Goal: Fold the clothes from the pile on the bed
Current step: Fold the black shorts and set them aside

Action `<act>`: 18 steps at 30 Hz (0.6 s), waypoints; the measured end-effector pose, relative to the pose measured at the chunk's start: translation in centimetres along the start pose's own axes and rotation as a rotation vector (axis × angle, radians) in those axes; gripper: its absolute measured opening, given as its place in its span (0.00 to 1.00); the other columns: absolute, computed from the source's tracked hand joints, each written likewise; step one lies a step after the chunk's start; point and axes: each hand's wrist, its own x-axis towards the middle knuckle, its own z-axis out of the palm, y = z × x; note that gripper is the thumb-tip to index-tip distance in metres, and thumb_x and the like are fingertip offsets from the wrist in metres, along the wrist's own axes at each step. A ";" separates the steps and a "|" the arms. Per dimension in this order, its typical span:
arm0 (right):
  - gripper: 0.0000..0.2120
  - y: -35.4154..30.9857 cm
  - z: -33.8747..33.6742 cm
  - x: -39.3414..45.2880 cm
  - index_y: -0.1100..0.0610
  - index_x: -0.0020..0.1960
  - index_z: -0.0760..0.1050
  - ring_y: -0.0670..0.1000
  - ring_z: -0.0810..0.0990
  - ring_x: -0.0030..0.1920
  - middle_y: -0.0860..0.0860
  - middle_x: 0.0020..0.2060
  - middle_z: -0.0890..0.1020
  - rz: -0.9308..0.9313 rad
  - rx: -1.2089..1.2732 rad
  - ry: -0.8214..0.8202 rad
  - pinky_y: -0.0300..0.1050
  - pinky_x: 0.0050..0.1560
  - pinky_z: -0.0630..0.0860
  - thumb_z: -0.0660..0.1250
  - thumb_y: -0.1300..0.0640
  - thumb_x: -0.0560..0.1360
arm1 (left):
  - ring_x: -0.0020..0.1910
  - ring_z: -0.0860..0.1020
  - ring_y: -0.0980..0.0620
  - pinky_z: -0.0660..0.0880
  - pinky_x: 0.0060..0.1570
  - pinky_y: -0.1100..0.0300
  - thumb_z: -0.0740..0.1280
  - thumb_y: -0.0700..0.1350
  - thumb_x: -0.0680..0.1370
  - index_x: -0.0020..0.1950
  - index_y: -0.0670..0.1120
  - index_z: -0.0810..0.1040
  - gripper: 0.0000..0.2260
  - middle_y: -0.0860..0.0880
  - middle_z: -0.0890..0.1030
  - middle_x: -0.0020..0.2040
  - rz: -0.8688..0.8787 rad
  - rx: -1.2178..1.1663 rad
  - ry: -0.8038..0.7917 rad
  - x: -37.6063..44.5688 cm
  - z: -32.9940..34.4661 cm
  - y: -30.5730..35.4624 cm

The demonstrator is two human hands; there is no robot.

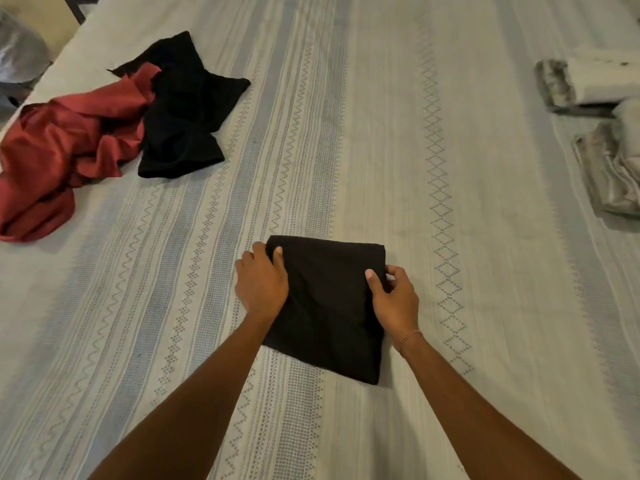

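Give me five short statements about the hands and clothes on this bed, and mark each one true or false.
1. Both hands grip the folded black garment. True: the left hand and right hand hold opposite edges.
2. The red garment is neatly folded. False: it lies crumpled.
3. A second black garment lies beside the red one. True.
4. Folded pale items sit at the bed's right. True.
5. The folded garment is lifted clear of the bedspread. False: it lies on it.

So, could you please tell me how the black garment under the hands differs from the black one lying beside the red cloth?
The folded black garment is a flat, neat rectangle; the loose black garment lies crumpled. The folded one is gripped at its edges by the left hand and right hand; the loose one lies untouched against the red cloth. Both are black and rest on the bed.
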 end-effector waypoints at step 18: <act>0.26 -2.2 -7.4 -1.7 0.49 0.74 0.69 0.51 0.76 0.65 0.47 0.66 0.77 0.050 0.194 -0.148 0.55 0.69 0.74 0.56 0.37 0.82 | 0.70 0.72 0.45 0.66 0.73 0.44 0.53 0.71 0.78 0.77 0.50 0.67 0.35 0.48 0.73 0.72 -0.194 -0.596 -0.544 -3.0 -2.6 5.1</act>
